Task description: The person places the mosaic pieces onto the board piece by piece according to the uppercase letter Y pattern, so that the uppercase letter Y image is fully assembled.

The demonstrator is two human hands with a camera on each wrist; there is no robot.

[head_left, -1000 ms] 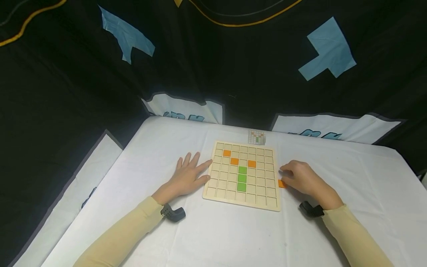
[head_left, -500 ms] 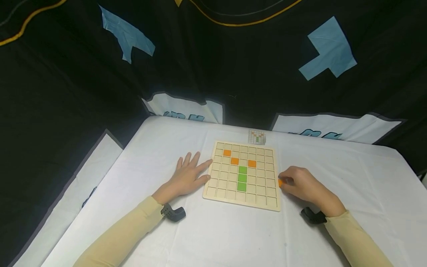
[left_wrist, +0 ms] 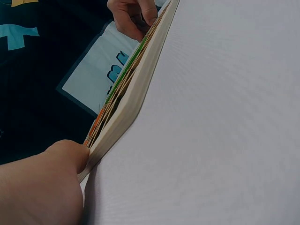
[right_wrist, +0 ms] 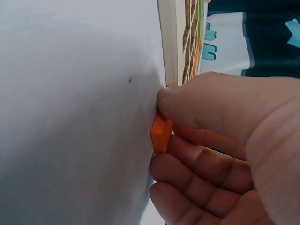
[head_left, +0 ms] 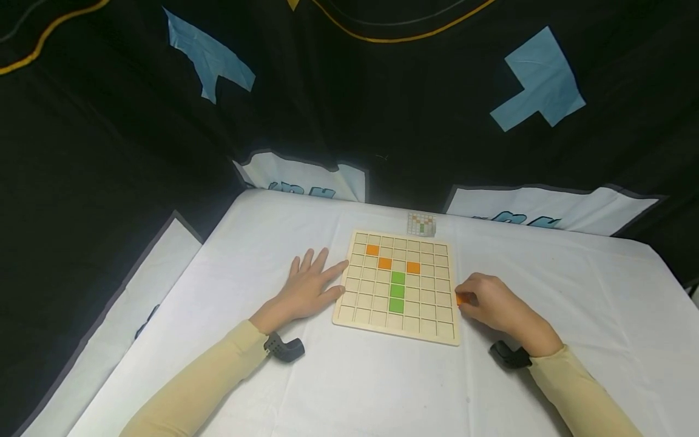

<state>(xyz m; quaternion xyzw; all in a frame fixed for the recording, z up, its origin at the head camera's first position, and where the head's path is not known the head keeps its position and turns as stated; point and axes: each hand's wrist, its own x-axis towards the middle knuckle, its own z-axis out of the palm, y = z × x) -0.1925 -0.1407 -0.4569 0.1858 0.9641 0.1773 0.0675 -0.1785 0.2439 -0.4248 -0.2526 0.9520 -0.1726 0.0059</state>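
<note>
A square wooden grid board lies on the white cloth between my hands. Set in its cells are a column of green tiles and three orange tiles. My left hand rests flat with fingers spread, its thumb and index finger touching the board's left edge. At the right edge, my right hand pinches a loose orange tile between thumb and fingers, low by the cloth. In the head view those fingers hide most of that tile.
A small card printed with a coloured grid lies just behind the board. Dark cloth with blue shapes hangs beyond the table's far edge. Black bands with cameras sit on both wrists.
My right hand has moved down slightly and its fingers have closed on the loose orange tile, which showed more openly before. My left hand and the board have stayed put.
</note>
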